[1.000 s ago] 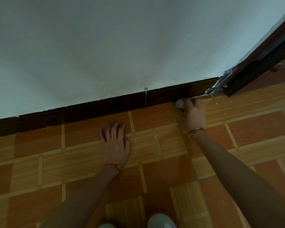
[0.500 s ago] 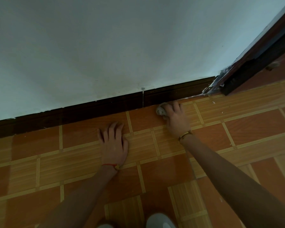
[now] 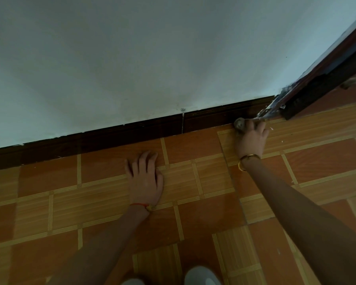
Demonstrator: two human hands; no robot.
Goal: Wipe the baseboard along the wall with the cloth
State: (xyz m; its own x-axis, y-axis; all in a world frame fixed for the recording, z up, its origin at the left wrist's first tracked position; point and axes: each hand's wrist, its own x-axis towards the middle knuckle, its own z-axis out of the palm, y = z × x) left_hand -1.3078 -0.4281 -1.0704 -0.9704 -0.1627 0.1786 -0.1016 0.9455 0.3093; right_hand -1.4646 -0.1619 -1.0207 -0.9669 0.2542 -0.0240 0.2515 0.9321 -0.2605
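While the right hand's fingers [image 3: 255, 125] curl over a small wadded cloth [image 3: 239, 124] and press it against the foot of the baseboard [image 3: 132, 133], the grip looks tight enough to keep the wad from slipping out. To wipe well from here, a steady push into the board and a slow slide along its length would likely do best, keeping the cloth on the dark strip and off the floor tiles [image 3: 193, 145]. Only a grey, crumpled lump of the cloth shows, poking out past the fingertips on the side toward the left hand. The right hand [image 3: 251, 138] sits near the corner where the baseboard meets a dark door frame [image 3: 317, 87], with pale flaking bits around that joint. A gold bracelet [image 3: 247, 159] circles the right wrist. The left hand [image 3: 145, 179] lies flat on the orange and tan floor, fingers loosely spread, well apart from the cloth, and appears to brace the body. The baseboard is a long dark brown strip under a pale wall [image 3: 152, 58], with a thin light seam [image 3: 182, 123] partway along
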